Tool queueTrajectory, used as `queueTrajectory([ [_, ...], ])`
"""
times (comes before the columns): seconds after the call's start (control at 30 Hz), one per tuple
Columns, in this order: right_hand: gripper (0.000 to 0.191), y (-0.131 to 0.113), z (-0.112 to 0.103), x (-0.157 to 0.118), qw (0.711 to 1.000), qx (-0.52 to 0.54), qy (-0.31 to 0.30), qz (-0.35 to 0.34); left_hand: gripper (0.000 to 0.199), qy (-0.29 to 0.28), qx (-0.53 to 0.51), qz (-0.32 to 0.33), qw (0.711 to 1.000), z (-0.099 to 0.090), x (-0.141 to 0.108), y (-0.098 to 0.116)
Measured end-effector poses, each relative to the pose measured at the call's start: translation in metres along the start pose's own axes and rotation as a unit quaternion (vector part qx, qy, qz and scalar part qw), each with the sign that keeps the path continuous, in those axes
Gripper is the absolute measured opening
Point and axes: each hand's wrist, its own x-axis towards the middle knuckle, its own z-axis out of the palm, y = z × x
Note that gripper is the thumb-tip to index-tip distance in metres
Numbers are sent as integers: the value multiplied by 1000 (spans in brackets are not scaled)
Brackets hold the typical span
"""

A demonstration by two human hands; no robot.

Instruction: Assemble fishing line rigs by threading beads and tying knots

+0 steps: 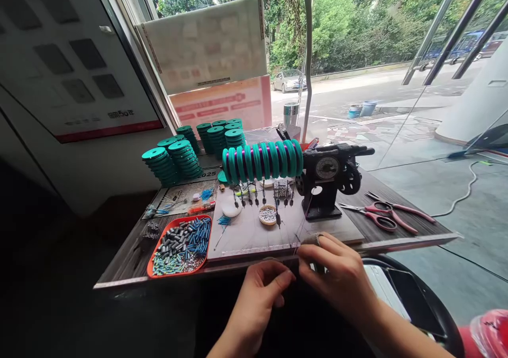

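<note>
My left hand is in front of the table's near edge, its thumb and fingers pinched together; whatever lies between them is too small to make out. Close on its right, my right hand is curled with its fingertips together near a thin dark line, and its grip is partly hidden. Beyond the hands, a row of teal spools sits on the shaft of a black winding machine with a round dial. Small dark pieces hang on lines below the spools. A round dish of small beads stands under them.
An orange tray of small metal, blue and green parts is at the left front. Stacks of teal spools stand at the back left. Red-handled scissors and pliers lie right. A dark stool holds flat items.
</note>
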Motion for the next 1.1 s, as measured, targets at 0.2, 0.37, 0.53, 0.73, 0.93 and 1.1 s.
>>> queueTrajectory([
  [0.2,14,-19,3,-27,921,256,-107,272,25,-24,-135,-36,990,5,-3,-1],
  [0.37,19,-26,10,-39,945,223,-120,206,23,-21,-133,-23,991,7,-6,0],
  [0.53,18,-10,5,-31,1000,-16,18,-9,26,-43,-52,-39,997,1,-6,10],
  [0.73,15,-19,22,-24,998,2,-32,-57,18,-22,174,14,984,-42,-14,50],
  [0.93,23,-51,93,8,990,-26,-83,-112,15,-34,365,52,929,-61,-29,105],
  [1.1,21,-61,130,6,991,-27,-67,-116,15,-38,295,28,954,-63,-22,111],
])
